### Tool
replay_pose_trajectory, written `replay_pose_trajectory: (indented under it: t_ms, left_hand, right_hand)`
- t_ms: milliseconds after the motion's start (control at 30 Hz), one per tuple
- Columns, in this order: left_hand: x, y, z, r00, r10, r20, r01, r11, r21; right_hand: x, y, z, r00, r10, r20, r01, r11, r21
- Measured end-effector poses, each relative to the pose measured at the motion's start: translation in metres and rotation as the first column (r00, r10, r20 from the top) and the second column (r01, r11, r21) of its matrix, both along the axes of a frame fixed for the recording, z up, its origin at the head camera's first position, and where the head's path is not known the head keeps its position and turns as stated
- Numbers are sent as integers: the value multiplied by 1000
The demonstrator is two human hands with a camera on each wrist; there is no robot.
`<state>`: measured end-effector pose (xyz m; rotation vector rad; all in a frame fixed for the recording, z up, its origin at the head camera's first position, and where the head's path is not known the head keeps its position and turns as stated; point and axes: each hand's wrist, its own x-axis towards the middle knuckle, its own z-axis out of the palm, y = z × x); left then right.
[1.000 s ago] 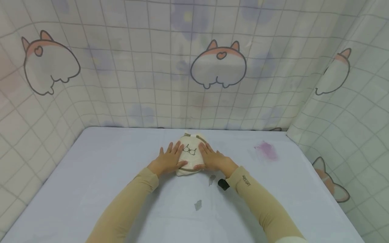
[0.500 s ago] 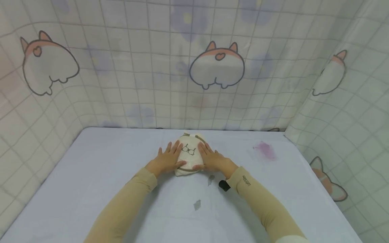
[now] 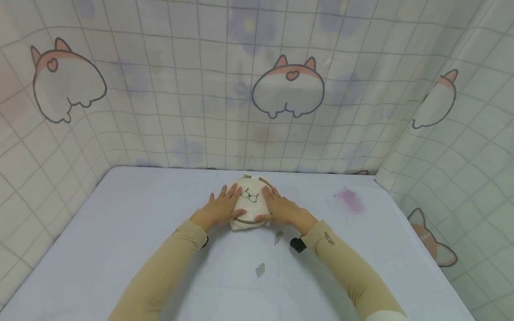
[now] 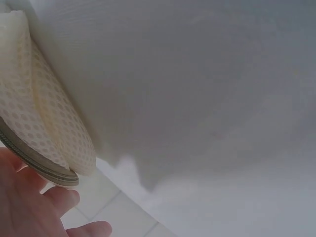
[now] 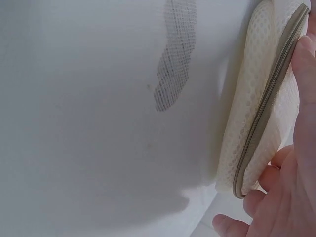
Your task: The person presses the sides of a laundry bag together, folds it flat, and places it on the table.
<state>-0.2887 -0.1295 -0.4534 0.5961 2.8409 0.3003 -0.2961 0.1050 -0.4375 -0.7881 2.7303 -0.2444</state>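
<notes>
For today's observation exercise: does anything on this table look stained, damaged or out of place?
Yes. The tablecloth has a purple smear to the right of the mesh pouch and two grey worn-looking patches near the right hand.

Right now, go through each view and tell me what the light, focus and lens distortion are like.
Head view: soft, even light, faint shadows under the forearms, wide-angle bending of the curtain grid; the mesh pouch under the left hand and right hand is reasonably sharp. Left wrist view: pale, washed-out table, fingers blurred at the edge. Right wrist view: pouch mesh and zipper crisp, a soft shadow beside them.
</notes>
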Motion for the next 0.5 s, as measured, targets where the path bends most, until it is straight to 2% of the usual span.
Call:
replay_pose_trajectory:
  t_ms: [167,500]
  left_hand:
    - [-1,-3,2,1000,-2,-1,2,999,44]
    - [3,-11,4,1000,-7,-26,9,998,66]
  right_hand:
    - [-3,2,0,1000,7,-10,-7,1000,3]
    - [-6,10,5,1000,6,-13,-6,1000,-25]
